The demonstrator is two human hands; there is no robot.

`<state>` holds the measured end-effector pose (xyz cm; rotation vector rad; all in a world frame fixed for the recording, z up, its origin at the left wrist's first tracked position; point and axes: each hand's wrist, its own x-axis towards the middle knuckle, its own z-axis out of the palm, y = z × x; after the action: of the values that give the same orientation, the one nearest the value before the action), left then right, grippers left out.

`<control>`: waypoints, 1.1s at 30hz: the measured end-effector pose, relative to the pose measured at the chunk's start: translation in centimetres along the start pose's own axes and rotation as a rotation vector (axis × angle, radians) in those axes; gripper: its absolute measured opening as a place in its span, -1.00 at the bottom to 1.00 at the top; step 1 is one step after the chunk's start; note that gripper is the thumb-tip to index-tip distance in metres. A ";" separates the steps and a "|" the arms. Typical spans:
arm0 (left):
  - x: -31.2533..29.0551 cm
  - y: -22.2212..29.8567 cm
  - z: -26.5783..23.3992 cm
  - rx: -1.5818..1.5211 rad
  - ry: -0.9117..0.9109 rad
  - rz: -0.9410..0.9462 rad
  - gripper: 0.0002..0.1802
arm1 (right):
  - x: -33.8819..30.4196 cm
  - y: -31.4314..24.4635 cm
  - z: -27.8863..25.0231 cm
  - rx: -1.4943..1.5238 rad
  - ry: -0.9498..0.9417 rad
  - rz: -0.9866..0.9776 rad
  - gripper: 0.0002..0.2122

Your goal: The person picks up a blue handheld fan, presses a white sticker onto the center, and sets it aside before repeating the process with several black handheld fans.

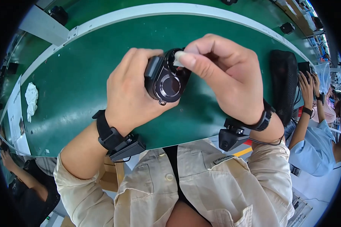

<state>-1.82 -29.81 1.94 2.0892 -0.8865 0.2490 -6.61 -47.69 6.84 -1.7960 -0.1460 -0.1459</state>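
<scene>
A glossy black handheld device (167,86) with a chrome-ringed round part and a small metal loop at its lower end is held above the table. My left hand (127,81) wraps round it from the left side, fingers closed. At its upper end, thumb and forefinger of my right hand (229,72) pinch a small whitish piece (177,60), perhaps cloth or film, against a second round recess. The fingers partly cover that recess. What kind of device this is, I cannot tell.
The green tabletop (79,83) has a raised white rim (147,9) along its far side. A crumpled white tissue (31,101) lies at the left, and a black mesh pouch (283,83) at the right. Co-workers sit on both sides; one wears a light blue shirt (314,147).
</scene>
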 end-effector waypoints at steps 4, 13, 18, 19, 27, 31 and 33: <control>0.0 -0.3 -0.1 0.012 0.019 -0.026 -0.41 | 0.4 0.8 0.1 -0.295 0.043 -0.186 -0.94; -0.3 -0.5 0.3 0.064 0.029 -0.031 -0.41 | 0.5 0.9 0.9 0.161 0.086 0.101 -0.88; 0.1 -0.1 0.3 0.101 0.047 0.010 -0.43 | 0.4 0.6 1.0 -0.033 0.103 0.100 -0.90; 0.0 0.0 0.3 0.096 0.035 -0.015 -0.44 | 0.5 0.4 1.0 -0.032 0.099 0.102 -0.90; 0.8 1.6 -0.8 0.061 -0.005 -0.188 -0.48 | 0.7 -1.8 1.5 -0.203 0.080 0.143 -0.90; 0.8 1.7 -0.7 0.063 0.006 -0.202 -0.48 | 0.7 -1.3 1.9 -0.095 0.125 0.154 -0.92; 0.8 1.7 -0.6 0.059 0.013 -0.214 -0.48 | 0.8 -0.9 2.0 -0.041 0.147 0.158 -0.92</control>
<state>-2.29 -30.41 3.78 2.2148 -0.6485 0.1768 -5.96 -45.48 7.42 -1.8222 0.1039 -0.1678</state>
